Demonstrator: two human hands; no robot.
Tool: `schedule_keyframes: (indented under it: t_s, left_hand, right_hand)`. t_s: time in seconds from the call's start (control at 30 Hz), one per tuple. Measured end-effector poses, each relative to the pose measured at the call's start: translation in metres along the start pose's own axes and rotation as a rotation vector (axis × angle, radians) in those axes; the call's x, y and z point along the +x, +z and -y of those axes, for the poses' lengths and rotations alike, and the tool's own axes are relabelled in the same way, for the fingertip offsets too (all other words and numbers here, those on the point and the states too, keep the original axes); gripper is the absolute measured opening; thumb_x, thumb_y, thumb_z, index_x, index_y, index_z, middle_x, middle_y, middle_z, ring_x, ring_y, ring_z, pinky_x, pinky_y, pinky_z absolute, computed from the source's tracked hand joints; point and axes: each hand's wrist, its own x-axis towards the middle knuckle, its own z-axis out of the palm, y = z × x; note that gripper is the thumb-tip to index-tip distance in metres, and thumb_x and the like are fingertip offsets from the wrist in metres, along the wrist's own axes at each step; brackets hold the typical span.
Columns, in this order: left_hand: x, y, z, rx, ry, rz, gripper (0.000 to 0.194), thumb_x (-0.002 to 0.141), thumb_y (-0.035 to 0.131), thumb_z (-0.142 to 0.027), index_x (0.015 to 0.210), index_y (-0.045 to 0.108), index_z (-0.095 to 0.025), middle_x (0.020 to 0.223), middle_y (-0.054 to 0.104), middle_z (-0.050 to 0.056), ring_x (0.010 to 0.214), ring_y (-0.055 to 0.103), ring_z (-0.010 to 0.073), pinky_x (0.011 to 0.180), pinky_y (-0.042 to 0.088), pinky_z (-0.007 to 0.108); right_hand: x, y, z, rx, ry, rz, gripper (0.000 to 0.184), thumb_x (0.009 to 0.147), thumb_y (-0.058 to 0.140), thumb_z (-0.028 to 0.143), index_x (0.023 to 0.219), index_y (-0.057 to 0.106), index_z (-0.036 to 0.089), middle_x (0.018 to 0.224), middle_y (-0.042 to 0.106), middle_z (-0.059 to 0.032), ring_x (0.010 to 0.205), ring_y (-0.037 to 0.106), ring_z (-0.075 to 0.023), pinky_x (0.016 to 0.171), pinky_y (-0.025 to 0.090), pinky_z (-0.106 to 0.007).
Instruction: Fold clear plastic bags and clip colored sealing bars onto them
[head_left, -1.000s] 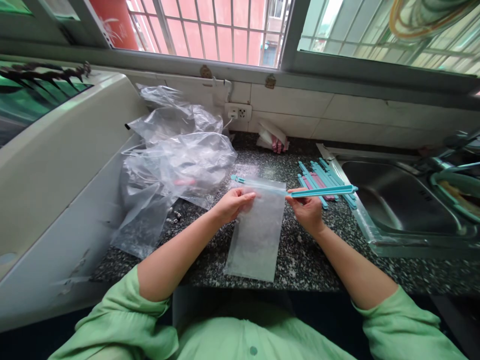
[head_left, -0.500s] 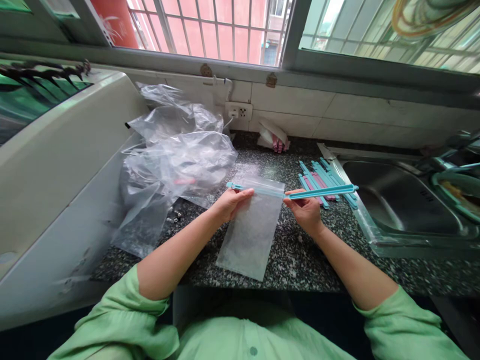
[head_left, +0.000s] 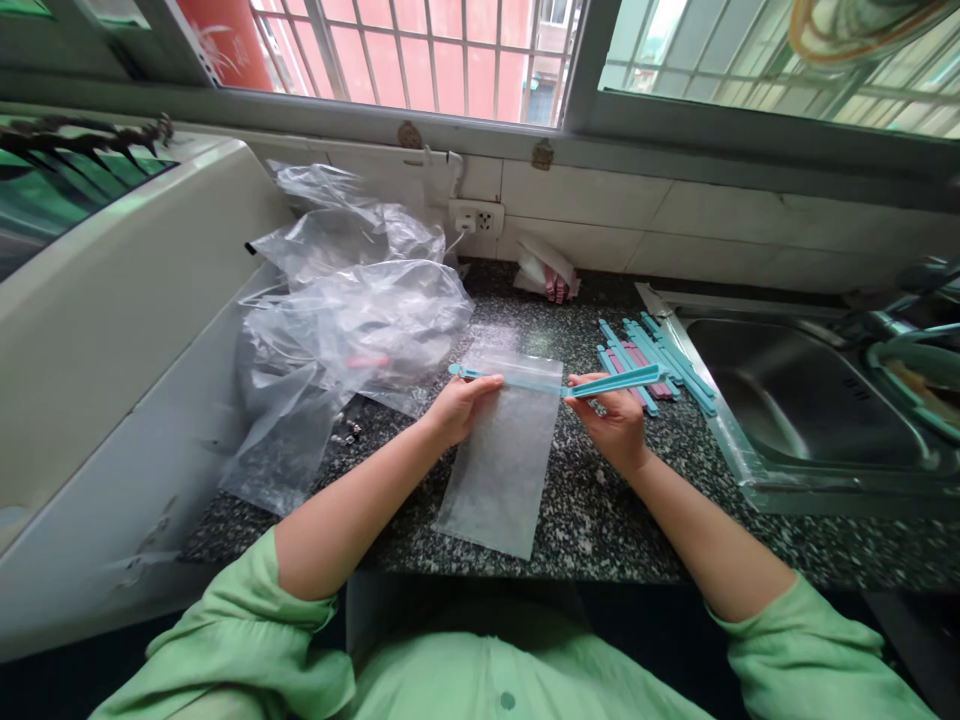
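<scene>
A clear frosted plastic bag (head_left: 499,470) hangs from my hands over the counter's front part. One arm of a blue bag sealing clip (head_left: 615,381) runs across the bag near its top; the other arm sticks out to the right, swung apart from it. My left hand (head_left: 465,405) is closed on the bag's left edge and the clip arm there, thumb on top. At the bag's right edge, my right hand (head_left: 611,420) pinches the clip near its hinge.
Crumpled clear plastic bags (head_left: 360,300) cover the counter's left. Several blue and pink clips (head_left: 667,360) lie beside the steel sink (head_left: 795,400) at right. A small bag of pink clips (head_left: 546,272) rests by the wall, under a socket (head_left: 478,218). A white appliance (head_left: 135,330) stands left.
The bag and the clip have shifted slightly left. The clip's free arm has swung, and its far end now points more toward the back and reaches less far right.
</scene>
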Motion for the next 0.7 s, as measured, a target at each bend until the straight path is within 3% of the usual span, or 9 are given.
schedule_keyframes:
  t_s: [0.3,0.5,0.7]
  left_hand:
    - [0.003,-0.003,0.003,0.019,-0.065,-0.010,0.021,0.043,0.074,-0.017,0.055,0.058,-0.013,0.052,0.058,-0.003,0.049,0.051,0.0083,0.051,0.039,0.021]
    - [0.007,-0.007,0.004,0.086,-0.120,-0.035,0.014,0.048,0.070,-0.013,0.057,0.059,-0.012,0.053,0.060,-0.001,0.049,0.052,0.0087,0.050,0.039,0.021]
    - [0.008,-0.011,0.005,0.159,-0.124,0.030,0.016,0.051,0.071,-0.015,0.062,0.059,-0.011,0.053,0.058,0.000,0.045,0.049,0.0079,0.045,0.036,0.020]
  right_hand:
    - [-0.007,0.008,-0.003,0.074,0.077,0.001,0.020,0.076,0.063,0.027,0.095,0.056,0.021,0.075,0.064,-0.0008,0.062,0.062,-0.0127,0.060,0.054,-0.026]
    - [-0.010,0.013,-0.009,0.057,0.016,0.078,0.019,0.080,0.058,0.024,0.098,0.054,0.023,0.080,0.063,-0.0011,0.066,0.062,-0.0127,0.063,0.053,-0.026]
    - [-0.007,0.013,-0.008,-0.006,-0.075,0.207,0.016,0.083,0.053,0.020,0.098,0.056,0.021,0.076,0.060,-0.0020,0.067,0.058,-0.0132,0.062,0.051,-0.026]
